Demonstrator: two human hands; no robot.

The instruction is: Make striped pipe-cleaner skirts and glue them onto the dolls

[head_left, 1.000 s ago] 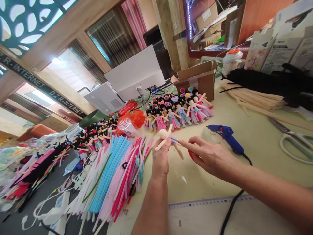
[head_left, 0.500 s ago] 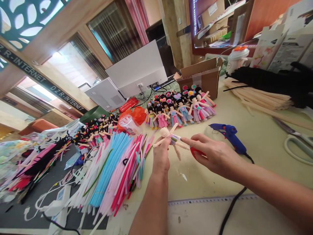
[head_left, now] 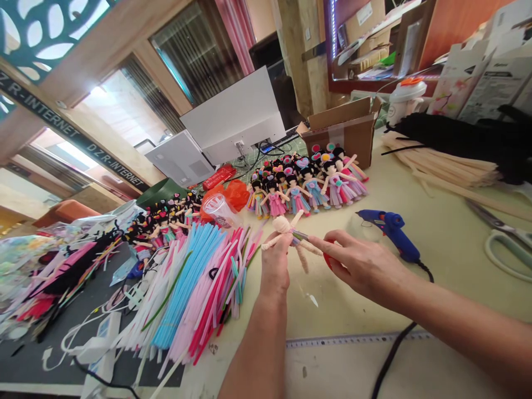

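My left hand [head_left: 275, 260] is closed around a small pipe-cleaner doll [head_left: 281, 224], cream-coloured with a round head, outstretched arms and two legs. A band of pink and purple wraps its torso. In my right hand [head_left: 353, 257] is a pair of scissors [head_left: 327, 261] with a red handle. Their thin metal blades lie against the doll's torso, and the index finger stretches along them. My fingers hide most of the handle. To the right of that hand, a blue glue gun [head_left: 390, 226] rests on the table.
Finished dolls [head_left: 297, 191] stand in rows before a cardboard box [head_left: 353, 130]. Pipe cleaners [head_left: 195, 282] in blue, pink and white lie to the left. Large scissors [head_left: 505, 249] and beige strips [head_left: 449, 163] are at right. A ruler strip [head_left: 332, 341] and black cord [head_left: 390, 360] lie in front.
The scissor blades have shifted slightly left across the doll's torso, and less of the red handle shows. My left hand still holds the doll in nearly the same place.
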